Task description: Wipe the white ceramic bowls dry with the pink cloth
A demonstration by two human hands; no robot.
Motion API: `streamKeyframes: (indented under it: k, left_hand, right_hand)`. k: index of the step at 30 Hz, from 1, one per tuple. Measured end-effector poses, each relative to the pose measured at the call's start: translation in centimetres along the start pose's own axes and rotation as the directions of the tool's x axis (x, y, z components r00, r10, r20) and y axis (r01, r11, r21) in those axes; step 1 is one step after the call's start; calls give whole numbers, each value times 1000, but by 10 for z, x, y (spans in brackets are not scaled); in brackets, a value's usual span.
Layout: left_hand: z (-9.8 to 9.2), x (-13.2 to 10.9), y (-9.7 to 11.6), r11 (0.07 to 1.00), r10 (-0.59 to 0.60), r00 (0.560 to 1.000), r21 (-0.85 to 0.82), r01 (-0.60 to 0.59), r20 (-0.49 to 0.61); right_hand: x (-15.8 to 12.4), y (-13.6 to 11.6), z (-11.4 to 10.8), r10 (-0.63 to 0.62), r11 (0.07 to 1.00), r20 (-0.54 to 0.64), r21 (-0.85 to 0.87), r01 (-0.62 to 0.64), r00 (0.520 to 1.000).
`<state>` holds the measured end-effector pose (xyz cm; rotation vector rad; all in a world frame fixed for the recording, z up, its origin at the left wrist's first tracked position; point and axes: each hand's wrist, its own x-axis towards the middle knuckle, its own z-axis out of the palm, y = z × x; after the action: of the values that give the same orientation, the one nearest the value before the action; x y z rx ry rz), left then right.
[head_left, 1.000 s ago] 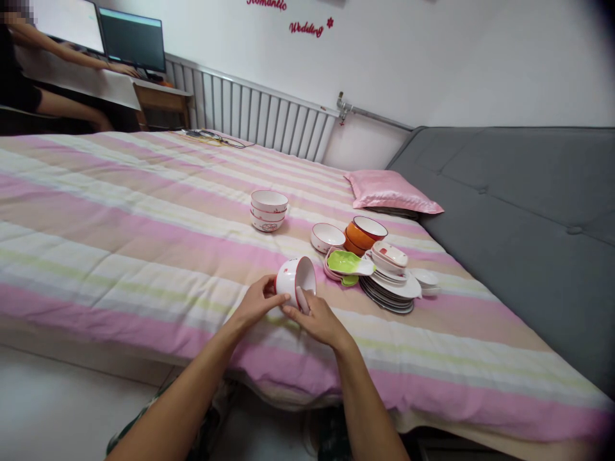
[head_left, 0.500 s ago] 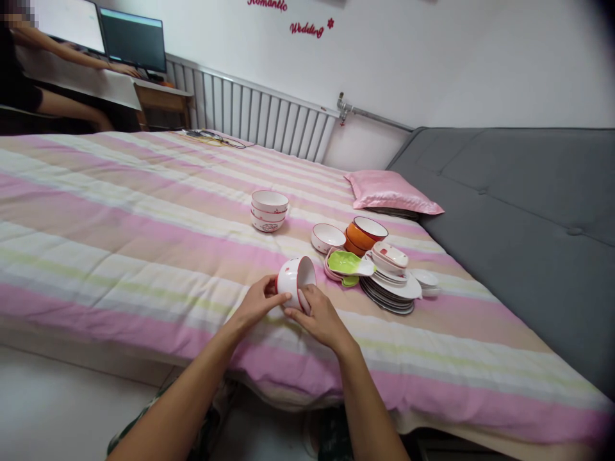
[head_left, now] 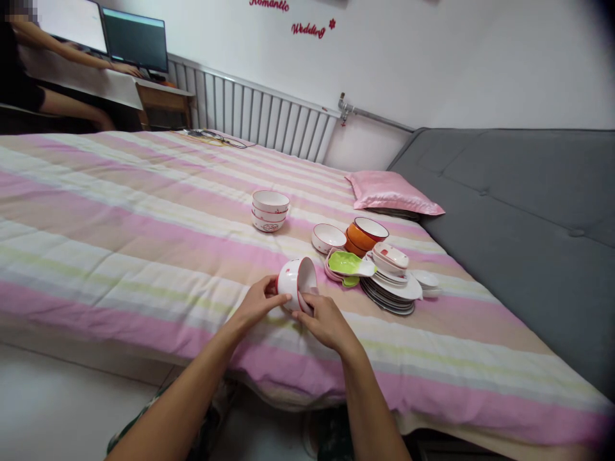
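Between my two hands a white bowl with a red rim is tipped on its side, its mouth facing right. My left hand grips it at the base, thumb along the lower side. At the rim, my right hand pinches the bowl's wall, with fingers partly inside the mouth. Beyond the hands stands a stack of white bowls with red rims. A single white bowl sits to its right, beside orange bowls.
Right of my hands lie a green leaf-shaped dish, stacked plates and small white dishes. A pink pillow rests by the grey headboard. Cables lie on the bed's far side. Another person sits at a desk.
My right hand has shifted slightly right and down along the bowl's rim. The bowl has turned a little in my hands; the other dishes stay where they were.
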<state>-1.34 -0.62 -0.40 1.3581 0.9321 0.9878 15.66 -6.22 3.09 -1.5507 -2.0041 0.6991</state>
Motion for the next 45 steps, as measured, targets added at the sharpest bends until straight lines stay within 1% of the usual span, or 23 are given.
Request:
streamKeyframes:
  k: [3,7,14,19,22,26,32,34,36,39,43,45]
  left_hand:
    - [0,1,0,1000,4,1000,-12,-4,3]
    - [-1,2,-1,1000,10,1000,-30,-9,4]
    - [-2,3,-3,999,16,1000,-33,-16,-6]
    - [0,3,-2,999,19,1000,-33,-19,2]
    - [1,2,-2,999,20,1000,-29,-20,-14]
    - [3,2,-2,1000,25,999,-4,-25,-46]
    - [5,4,-2,1000,27,999,7,-27,-37]
    - [5,4,-1,999,38,999,33,-38,-24]
    - [5,5,-1,996,52,999,72,-53,12]
    - [4,6,-4,984,60,997,163,-67,47]
    - [3,7,-10,935,51,998,353,-37,-31]
    - [2,6,-13,911,50,997,412,-24,-53]
  right_hand:
    - [1,4,2,-6,1000,29,-13,6,1000]
    - [3,9,5,-44,999,65,-24,45,997]
    - [1,11,7,-55,993,126,-95,67,991]
    - [2,13,10,-96,984,81,-141,107,992]
    - [4,16,13,-115,980,55,-156,123,992]
    - [7,20,17,-115,981,23,-156,117,993]
    - [10,27,24,-116,982,-41,-154,108,992]
    - [12,29,26,-100,986,-69,-141,89,993]
    - [12,31,27,-93,989,-91,-120,81,992]
    - [12,30,27,-96,992,-110,-98,85,989]
    - [11,28,27,-75,991,-113,-121,61,991]
    - [10,28,27,-65,988,-121,-146,47,991]
